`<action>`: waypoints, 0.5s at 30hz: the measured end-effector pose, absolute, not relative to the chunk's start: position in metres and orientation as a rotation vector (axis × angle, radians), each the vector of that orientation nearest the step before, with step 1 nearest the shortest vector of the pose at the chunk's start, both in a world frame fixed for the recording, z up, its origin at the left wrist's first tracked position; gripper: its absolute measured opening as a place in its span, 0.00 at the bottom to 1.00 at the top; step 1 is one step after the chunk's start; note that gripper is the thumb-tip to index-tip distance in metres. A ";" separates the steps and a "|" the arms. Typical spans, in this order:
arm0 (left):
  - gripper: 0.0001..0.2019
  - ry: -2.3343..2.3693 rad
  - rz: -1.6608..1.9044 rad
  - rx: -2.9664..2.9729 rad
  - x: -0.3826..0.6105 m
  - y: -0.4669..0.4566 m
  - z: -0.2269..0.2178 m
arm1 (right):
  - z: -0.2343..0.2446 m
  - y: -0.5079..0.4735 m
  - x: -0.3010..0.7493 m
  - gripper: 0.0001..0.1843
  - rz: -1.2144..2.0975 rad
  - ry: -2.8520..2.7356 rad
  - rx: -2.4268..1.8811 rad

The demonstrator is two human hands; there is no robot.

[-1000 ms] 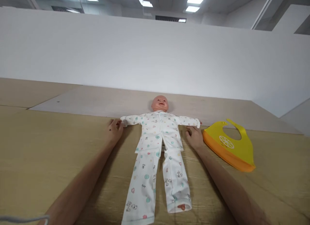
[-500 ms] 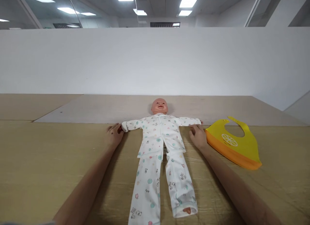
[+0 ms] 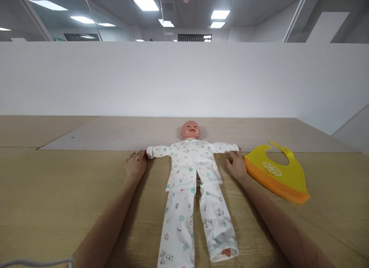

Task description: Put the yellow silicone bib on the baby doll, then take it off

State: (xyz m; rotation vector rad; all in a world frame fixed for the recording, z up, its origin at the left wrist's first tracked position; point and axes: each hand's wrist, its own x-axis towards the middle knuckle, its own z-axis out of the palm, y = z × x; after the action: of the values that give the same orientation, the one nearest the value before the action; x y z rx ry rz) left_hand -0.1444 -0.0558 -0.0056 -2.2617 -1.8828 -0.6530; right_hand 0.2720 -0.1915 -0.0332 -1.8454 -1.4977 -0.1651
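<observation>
A baby doll (image 3: pixel 190 130) lies on its back, arms spread, in a white patterned top (image 3: pixel 184 164) and matching trousers (image 3: pixel 178 222). One doll foot shows inside the right-hand trouser cuff; the other leg's end is cut off by the frame. My left hand (image 3: pixel 136 164) rests on the table beside the left-hand sleeve cuff, its fingertips by the doll's hand. Just below the other sleeve lies my right hand (image 3: pixel 236 164), fingers stretched toward the cuff. Both hands look open and grip nothing visible. To the right of my right hand is a yellow and orange bib (image 3: pixel 281 170).
The brown table (image 3: pixel 72 195) has a paler board (image 3: pixel 138 133) along its back, with seams between the panels. Behind it stands a white partition wall (image 3: pixel 184 79), glass above. A grey cord-like edge (image 3: pixel 37 262) shows at the lower left.
The view has tipped up slightly, so the doll and bib appear a little lower. Both hands stay beside the doll's sleeves. A pink heart-shaped piece has come into view at the top.
</observation>
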 end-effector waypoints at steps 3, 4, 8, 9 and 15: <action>0.16 -1.824 -0.724 -2.250 -0.146 -0.055 -0.011 | -0.028 -0.194 0.272 0.18 -0.174 -1.536 -1.834; 0.16 -1.793 -0.752 -2.246 -0.147 -0.054 -0.014 | -0.022 -0.195 0.274 0.18 -0.184 -1.541 -1.843; 0.19 -1.650 -0.870 -2.201 -0.150 -0.049 -0.026 | 0.014 -0.204 0.306 0.16 -0.261 -1.386 -1.955; 0.19 -1.624 -0.886 -2.196 -0.150 -0.047 -0.028 | 0.024 -0.207 0.320 0.16 -0.267 -1.304 -2.006; 0.19 -1.581 -0.929 -2.275 -0.150 -0.040 -0.031 | 0.038 -0.243 0.431 0.20 -0.235 -0.651 -2.337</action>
State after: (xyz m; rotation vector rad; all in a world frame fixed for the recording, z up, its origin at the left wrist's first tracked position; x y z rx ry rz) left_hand -0.1501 -0.0403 -0.0314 -2.2750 -1.5808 -0.9295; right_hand 0.4308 -0.2425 0.0381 -2.3370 -0.6506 -0.2348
